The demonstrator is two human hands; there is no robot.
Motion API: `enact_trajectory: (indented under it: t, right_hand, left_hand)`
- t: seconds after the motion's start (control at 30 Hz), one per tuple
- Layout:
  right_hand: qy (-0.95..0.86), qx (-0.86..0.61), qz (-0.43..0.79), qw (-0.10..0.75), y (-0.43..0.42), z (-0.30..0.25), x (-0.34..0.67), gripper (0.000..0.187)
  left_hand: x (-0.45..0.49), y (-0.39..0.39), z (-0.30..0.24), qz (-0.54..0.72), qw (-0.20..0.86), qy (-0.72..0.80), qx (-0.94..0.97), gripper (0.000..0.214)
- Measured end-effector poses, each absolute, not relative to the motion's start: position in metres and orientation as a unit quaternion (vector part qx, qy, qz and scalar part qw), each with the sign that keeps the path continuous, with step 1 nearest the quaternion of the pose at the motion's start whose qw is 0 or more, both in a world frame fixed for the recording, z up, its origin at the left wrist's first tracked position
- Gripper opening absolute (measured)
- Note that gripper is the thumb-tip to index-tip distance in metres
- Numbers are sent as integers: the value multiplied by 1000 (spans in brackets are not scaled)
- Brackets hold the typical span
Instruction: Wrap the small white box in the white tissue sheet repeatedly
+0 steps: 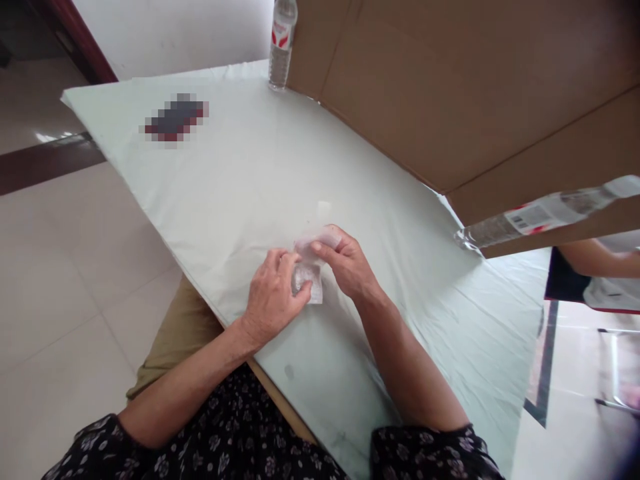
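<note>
Both my hands rest near the front edge of a table covered with a pale green sheet (240,173). Between them lies a small clear plastic packet (309,277) with something pale inside that I cannot make out. My left hand (273,297) lies on the table with its thumb and fingers pinching the packet's lower left side. My right hand (345,263) pinches the packet's upper end between thumb and forefinger, and a thin translucent flap sticks up past its fingers.
A large brown cardboard sheet (450,87) leans over the table's far right side. One water bottle (283,43) stands at the far edge, another (545,213) stands at the right. A dark flat object (176,119) lies at the far left. Another person's arm (595,260) shows at right.
</note>
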State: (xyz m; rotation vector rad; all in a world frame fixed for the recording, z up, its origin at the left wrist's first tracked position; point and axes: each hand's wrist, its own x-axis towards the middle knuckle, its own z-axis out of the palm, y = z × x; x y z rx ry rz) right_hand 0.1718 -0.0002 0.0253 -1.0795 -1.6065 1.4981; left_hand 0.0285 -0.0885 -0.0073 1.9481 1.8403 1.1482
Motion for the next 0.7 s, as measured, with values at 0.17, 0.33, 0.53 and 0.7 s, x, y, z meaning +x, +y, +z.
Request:
enact_trajectory:
  t: [0.17,0.33,0.53,0.7]
  right_hand:
    - [-721,-430,434,328,-35,30,182,17]
    - [-799,-374,324,341,-61,16,191,14]
    - [-834,-295,236,403,-68,-11,196,40]
    - [-851,-252,222,403,-70,-19,198,40]
  left_hand:
    - [29,-90,-11,432,134,632,629,45]
    - [25,-89,-12,417,125,610,663,43]
    - [17,-86,-10,372,175,577,706,15]
    - [-8,-89,-7,365,229,504,749,27]
